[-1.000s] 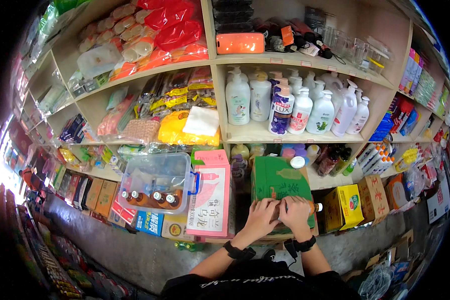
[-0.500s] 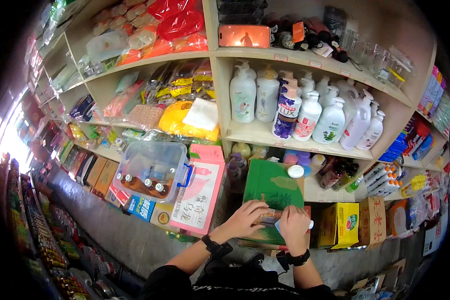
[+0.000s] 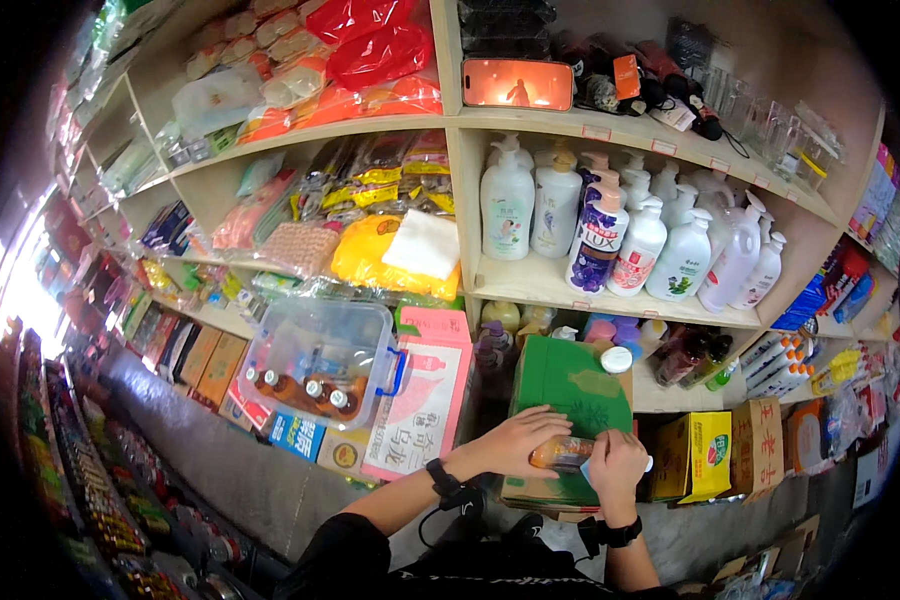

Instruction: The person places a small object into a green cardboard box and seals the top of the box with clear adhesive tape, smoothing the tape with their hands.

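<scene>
A small drink bottle (image 3: 566,455) with brownish-orange contents and a white cap (image 3: 649,464) lies sideways over the near part of a green carton (image 3: 560,375). My left hand (image 3: 522,440) is closed around its base end. Toward the cap, my right hand (image 3: 620,468) is curled tightly over the bottle, hiding its neck. A pale bluish scrap (image 3: 587,473) shows beside the right fingers; what it is I cannot make out. Left of the carton, a clear plastic bin (image 3: 315,325) with a blue latch holds several brown bottles (image 3: 310,392) with white caps.
A round white lidded tub (image 3: 616,360) sits on the carton's far right corner. A pink and white box (image 3: 420,400) stands left of it, a yellow box (image 3: 705,455) right. Shelves ahead carry pump bottles (image 3: 598,240), a white cloth (image 3: 420,245) and a phone (image 3: 517,84).
The whole view has shifted, so the scene sits farther right and lower. My hands are slightly farther apart on the bottle, and more of its body shows between them.
</scene>
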The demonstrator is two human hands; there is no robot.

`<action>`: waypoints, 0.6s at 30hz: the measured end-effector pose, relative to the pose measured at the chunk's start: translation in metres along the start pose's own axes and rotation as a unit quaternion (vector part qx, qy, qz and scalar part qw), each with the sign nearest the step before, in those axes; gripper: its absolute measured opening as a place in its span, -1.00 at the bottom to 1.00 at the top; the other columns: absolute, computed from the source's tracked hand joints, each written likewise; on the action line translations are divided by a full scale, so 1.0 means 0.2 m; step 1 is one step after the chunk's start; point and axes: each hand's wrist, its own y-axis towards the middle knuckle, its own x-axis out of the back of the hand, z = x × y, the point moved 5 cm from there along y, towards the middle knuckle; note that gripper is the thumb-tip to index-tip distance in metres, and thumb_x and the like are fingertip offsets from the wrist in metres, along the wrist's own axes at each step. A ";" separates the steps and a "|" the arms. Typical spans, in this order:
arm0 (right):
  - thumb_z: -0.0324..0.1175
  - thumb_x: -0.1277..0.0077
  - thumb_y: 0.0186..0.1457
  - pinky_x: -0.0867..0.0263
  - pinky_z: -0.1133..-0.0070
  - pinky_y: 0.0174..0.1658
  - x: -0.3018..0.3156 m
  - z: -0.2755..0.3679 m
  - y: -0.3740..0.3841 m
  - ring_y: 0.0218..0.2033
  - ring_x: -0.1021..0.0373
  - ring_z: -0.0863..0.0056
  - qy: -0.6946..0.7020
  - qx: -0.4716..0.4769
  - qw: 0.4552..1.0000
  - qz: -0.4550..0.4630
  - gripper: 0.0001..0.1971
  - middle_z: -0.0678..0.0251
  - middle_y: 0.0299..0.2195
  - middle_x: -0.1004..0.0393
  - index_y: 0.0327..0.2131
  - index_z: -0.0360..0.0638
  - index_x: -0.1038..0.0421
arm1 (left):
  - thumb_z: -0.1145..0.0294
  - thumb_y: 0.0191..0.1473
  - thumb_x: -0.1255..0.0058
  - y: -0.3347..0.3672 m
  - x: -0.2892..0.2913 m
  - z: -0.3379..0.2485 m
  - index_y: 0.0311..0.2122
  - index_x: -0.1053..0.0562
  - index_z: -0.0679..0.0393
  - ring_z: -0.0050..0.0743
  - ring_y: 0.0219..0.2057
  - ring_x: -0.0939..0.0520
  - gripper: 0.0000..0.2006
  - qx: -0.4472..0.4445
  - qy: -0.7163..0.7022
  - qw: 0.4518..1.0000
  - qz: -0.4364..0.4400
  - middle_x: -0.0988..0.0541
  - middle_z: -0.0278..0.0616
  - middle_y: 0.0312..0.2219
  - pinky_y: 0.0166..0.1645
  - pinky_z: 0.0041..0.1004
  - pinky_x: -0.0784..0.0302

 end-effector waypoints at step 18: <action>-0.40 -0.09 0.10 -0.40 0.18 -0.36 0.03 0.02 -0.02 -0.47 -0.49 -0.01 -0.063 -0.078 0.992 -0.074 -0.84 0.04 -0.52 -0.54 -0.50 -0.23 -0.52 | 0.02 -0.20 -0.47 0.35 0.09 -0.02 -0.39 -0.63 0.33 0.17 -0.37 -0.72 -0.51 0.010 0.050 0.963 0.264 -0.67 0.11 -0.49 -0.23 -0.06 -0.64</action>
